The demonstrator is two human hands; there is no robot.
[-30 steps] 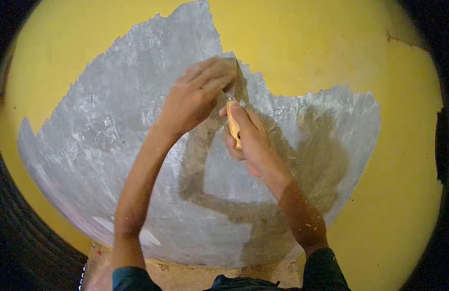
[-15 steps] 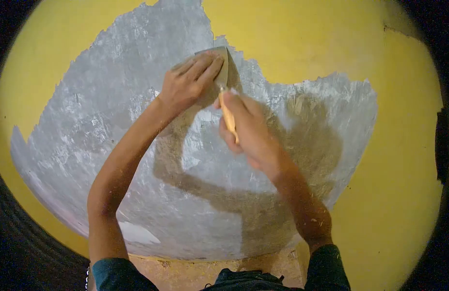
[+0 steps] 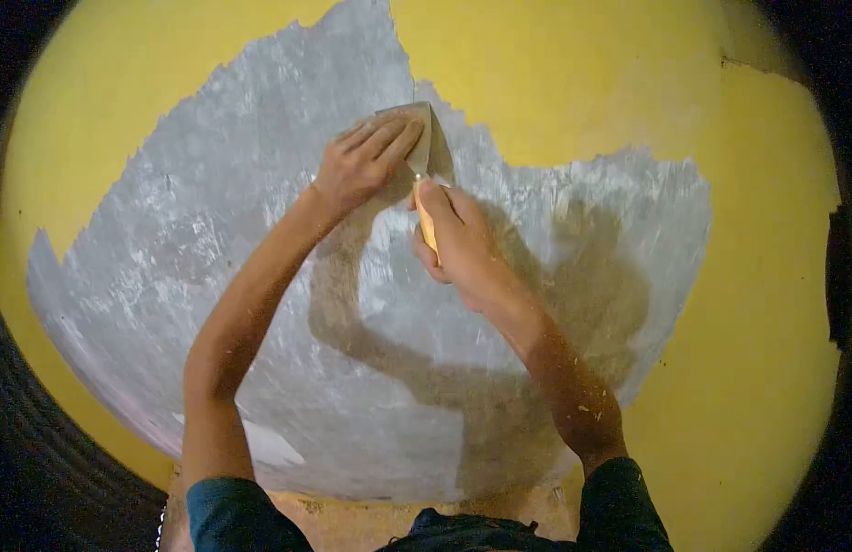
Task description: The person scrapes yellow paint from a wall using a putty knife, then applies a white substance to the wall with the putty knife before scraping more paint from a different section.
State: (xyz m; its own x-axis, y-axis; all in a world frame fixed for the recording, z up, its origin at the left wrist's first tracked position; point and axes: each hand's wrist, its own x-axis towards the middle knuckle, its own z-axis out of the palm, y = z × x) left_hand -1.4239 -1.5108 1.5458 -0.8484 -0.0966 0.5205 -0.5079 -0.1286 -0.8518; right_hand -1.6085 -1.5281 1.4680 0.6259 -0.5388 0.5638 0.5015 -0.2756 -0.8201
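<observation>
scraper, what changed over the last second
The scraper slid up the wall to the edge of the yellow paint, the left hand pressing its blade, the right hand on the handle. Both grips stayed the same.

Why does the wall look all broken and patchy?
The yellow paint is gone from a big jagged patch, leaving bare grey wall. The right hand holds a scraper at the patch's top edge, and the left hand presses on its blade.
</observation>
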